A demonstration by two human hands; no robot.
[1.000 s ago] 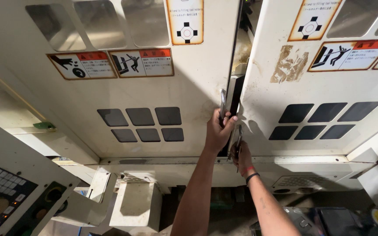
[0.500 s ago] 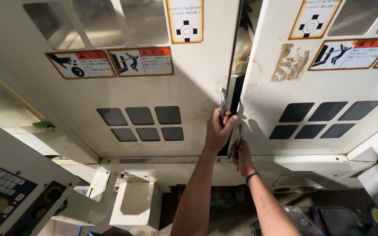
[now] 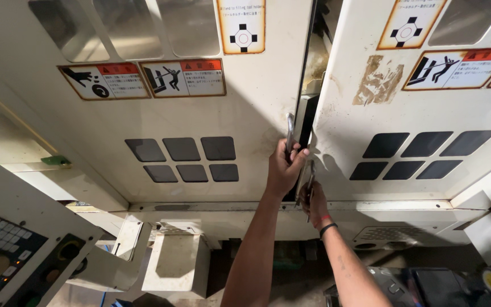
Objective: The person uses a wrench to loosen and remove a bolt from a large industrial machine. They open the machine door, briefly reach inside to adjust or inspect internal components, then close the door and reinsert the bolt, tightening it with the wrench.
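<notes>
The left hand is clamped around the metal handle on the edge of the left sliding door of a cream machine enclosure. The right hand sits just below and to the right, its fingers closed on the lower handle at the edge of the right sliding door; a dark band circles that wrist. The two hands are close together, one above the other.

The doors stand slightly apart: a narrow dark gap runs up between them, wider toward the top, showing grimy machine parts inside. Judging from this, the doors are neither fully shut nor properly open, so most of their travel remains either way.

On the left door, two rectangular warning labels with orange borders, red headers and black pictograms sit side by side above a block of six dark window panes. Higher up hangs a tall white label with a black cross-shaped symbol. The right door carries a matching symbol label, further red-headed warning labels, a torn brown sticker remnant and its own dark panes. At lower left, a control panel with keys juts in.
</notes>
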